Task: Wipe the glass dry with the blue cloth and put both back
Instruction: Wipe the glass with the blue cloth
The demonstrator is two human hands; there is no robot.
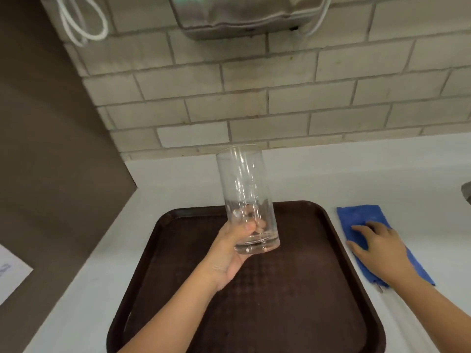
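Left hand (229,253) grips the glass (246,200); to its right, my right hand (379,248) rests spread on the blue cloth (362,215): I judge wiping not begun

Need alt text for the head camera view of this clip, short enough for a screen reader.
A person's left hand holds a clear empty glass by its base above a dark brown tray, while the right hand rests flat on a blue cloth lying on the white counter beside the tray. Behind is a pale tiled wall.
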